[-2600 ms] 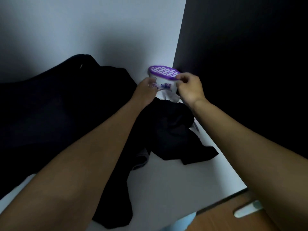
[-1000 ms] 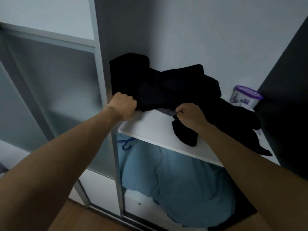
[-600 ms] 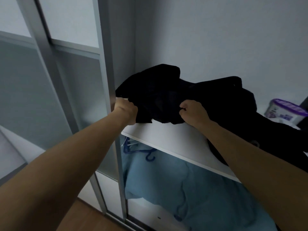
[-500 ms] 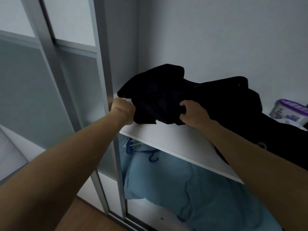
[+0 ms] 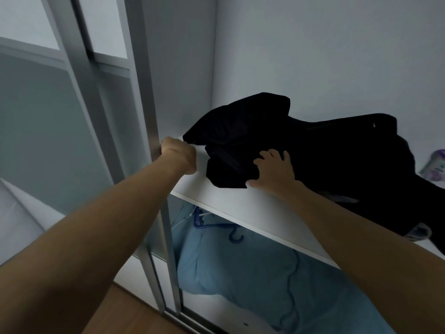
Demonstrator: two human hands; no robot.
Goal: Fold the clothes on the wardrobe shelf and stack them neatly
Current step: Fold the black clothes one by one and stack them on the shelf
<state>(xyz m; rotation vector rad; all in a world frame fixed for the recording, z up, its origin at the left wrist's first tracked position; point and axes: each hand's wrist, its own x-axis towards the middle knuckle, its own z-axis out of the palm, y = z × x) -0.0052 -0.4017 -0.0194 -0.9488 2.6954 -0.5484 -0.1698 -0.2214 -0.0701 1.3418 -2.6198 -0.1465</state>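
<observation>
Black clothes (image 5: pixel 317 153) lie in a loose, rumpled heap on the white wardrobe shelf (image 5: pixel 226 201), spreading from near its left end toward the right edge of the view. The highest bunch sits at the back left. A folded lobe of the dark cloth hangs forward toward the shelf's front edge, and it is too dark to tell how many garments are in the heap.

The right hand (image 5: pixel 277 173) lies flat on this front lobe with its fingers spread and nearly straight. Its thumb is tucked at the lower edge of the fold, so it presses the cloth rather than clutching it.

The left hand (image 5: pixel 179 157) is balled into a fist at the shelf's front left corner, just beside the leftmost tip of the cloth. Its fingers are hidden, so I cannot tell whether it pinches any fabric.

At the far right of the shelf, a small tub with a purple lid (image 5: pixel 433 166) stands beside the heap. The grey sliding-door frame (image 5: pixel 144 97) rises just left of the fist. Under the shelf, a blue hanger (image 5: pixel 212 224) hangs above bunched light-blue bedding (image 5: pixel 252 273). A wooden floor (image 5: pixel 134 314) shows at the bottom.
</observation>
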